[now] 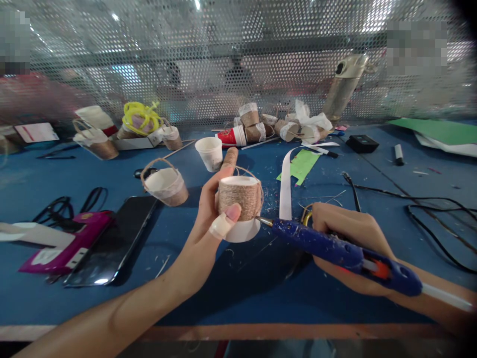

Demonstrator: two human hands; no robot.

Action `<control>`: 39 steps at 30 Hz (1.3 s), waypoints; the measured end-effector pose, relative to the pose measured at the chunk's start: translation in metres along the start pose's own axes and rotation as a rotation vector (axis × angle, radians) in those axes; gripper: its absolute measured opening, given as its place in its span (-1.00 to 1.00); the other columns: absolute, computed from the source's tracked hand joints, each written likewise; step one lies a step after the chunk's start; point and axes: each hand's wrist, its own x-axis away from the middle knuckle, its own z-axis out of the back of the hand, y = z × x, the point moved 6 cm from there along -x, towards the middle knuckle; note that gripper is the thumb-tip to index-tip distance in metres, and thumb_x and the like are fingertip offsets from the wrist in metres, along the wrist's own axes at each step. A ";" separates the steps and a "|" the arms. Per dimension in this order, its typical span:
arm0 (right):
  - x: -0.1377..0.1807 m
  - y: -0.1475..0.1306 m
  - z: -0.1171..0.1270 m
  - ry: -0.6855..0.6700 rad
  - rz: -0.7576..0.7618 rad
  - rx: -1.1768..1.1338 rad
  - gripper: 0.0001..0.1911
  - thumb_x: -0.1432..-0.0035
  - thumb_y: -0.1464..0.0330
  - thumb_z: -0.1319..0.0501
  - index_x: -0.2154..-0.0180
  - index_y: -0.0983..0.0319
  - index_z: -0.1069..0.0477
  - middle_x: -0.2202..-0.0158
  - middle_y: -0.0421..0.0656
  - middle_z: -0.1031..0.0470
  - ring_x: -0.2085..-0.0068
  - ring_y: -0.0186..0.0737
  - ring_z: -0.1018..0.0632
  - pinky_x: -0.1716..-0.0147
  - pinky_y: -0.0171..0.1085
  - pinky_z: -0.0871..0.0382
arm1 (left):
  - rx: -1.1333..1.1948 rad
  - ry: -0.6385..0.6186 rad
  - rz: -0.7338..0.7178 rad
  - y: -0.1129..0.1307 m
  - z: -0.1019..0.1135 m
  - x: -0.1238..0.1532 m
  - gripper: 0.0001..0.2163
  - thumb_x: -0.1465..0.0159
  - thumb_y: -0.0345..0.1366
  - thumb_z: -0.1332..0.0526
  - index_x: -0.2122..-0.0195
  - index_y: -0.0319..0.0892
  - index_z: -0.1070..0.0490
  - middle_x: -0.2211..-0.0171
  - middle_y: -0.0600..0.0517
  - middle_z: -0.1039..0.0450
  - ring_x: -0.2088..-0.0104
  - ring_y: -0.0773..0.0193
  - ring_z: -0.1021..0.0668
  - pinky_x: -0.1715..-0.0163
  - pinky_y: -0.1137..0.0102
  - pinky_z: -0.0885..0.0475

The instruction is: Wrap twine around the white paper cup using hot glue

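Note:
My left hand (pixel 212 209) is closed round a small white paper cup (pixel 244 232) wrapped in jute twine (pixel 238 196); its bottom band is bare white. A bandage covers the thumb, which presses on the twine. My right hand (pixel 346 228) grips a dark blue hot glue gun (pixel 320 241), with a glue stick poking out of its back. The gun's metal nozzle meets or nearly meets the lower edge of the twine. A loose strand of twine loops at the cup's right side. Just behind stands a plain white paper cup (pixel 209 153).
On the blue table, a twine-handled basket (pixel 169 186), a phone (pixel 115 241) and a purple packet (pixel 70 243) lie left. White ribbon (pixel 285 189) and green paper (pixel 300 166) lie mid-table. Black cables (pixel 417 199) cross the right; several small baskets (pixel 255 129) line the back by the perforated metal screen.

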 end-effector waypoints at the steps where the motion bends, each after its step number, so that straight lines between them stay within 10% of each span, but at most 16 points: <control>1: 0.001 0.000 0.000 -0.001 0.002 0.000 -0.70 -0.14 0.49 -0.28 0.40 0.14 -0.15 0.47 -0.30 -0.23 0.47 -0.33 -0.25 0.45 -0.27 -0.10 | -0.004 -0.008 0.005 0.000 -0.001 0.000 -0.62 -0.43 -0.18 -0.24 -0.26 0.20 -0.39 -0.44 0.19 -0.23 -0.44 0.03 -0.23 -0.41 0.18 -0.21; 11: 0.000 0.003 0.002 0.006 -0.038 0.013 -0.72 -0.16 0.47 -0.26 0.41 0.14 -0.15 0.48 -0.30 -0.23 0.47 -0.32 -0.24 0.43 -0.26 -0.11 | 0.079 -0.013 0.043 -0.002 0.001 -0.002 -0.58 -0.41 -0.11 -0.25 -0.28 0.18 -0.36 -0.29 0.06 -0.44 -0.28 -0.05 -0.46 -0.32 0.08 -0.33; 39: 0.001 -0.001 -0.002 -0.016 0.004 0.038 -0.70 -0.03 0.52 -0.27 0.40 0.13 -0.15 0.45 -0.30 -0.23 0.47 -0.33 -0.23 0.47 -0.28 -0.12 | 0.019 -0.028 0.051 -0.004 -0.001 -0.002 -0.57 -0.42 -0.23 -0.25 -0.30 0.21 -0.35 -0.47 0.17 -0.18 -0.46 0.02 -0.19 -0.41 0.13 -0.19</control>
